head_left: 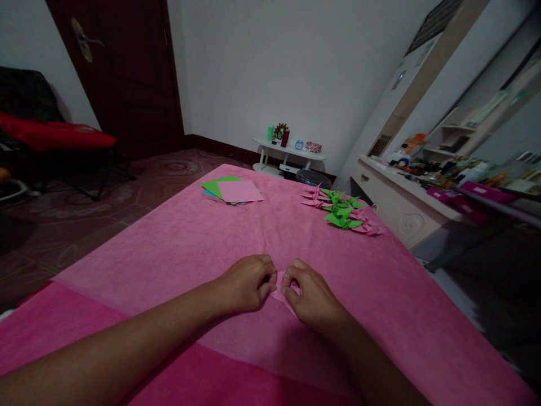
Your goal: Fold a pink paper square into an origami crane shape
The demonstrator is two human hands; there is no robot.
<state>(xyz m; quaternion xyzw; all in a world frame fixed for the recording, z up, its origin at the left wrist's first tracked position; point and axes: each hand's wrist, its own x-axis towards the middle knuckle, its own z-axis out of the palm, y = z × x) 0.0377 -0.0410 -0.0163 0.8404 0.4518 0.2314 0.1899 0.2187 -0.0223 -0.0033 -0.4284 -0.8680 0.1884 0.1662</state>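
A small piece of pink folded paper [278,294] lies between my hands on the pink cloth, largely covered by my fingers. My left hand [249,282] is closed, thumb and fingertips pinching the paper's left side. From the other side my right hand [310,290] curls over the paper, its thumb and forefinger forming a ring at the edge. How the paper is folded cannot be made out. Farther off to the right sits a cluster of green and pink origami cranes [343,216]. Toward the back left is a stack of coloured paper sheets [240,191], a pink one on top.
The pink cloth [177,248] covers the broad surface under my hands. Behind it stands a white side table [291,150] with small items. A cluttered dresser [406,197] runs along the right. At left are a red-seated chair [54,135] and a dark door [127,73].
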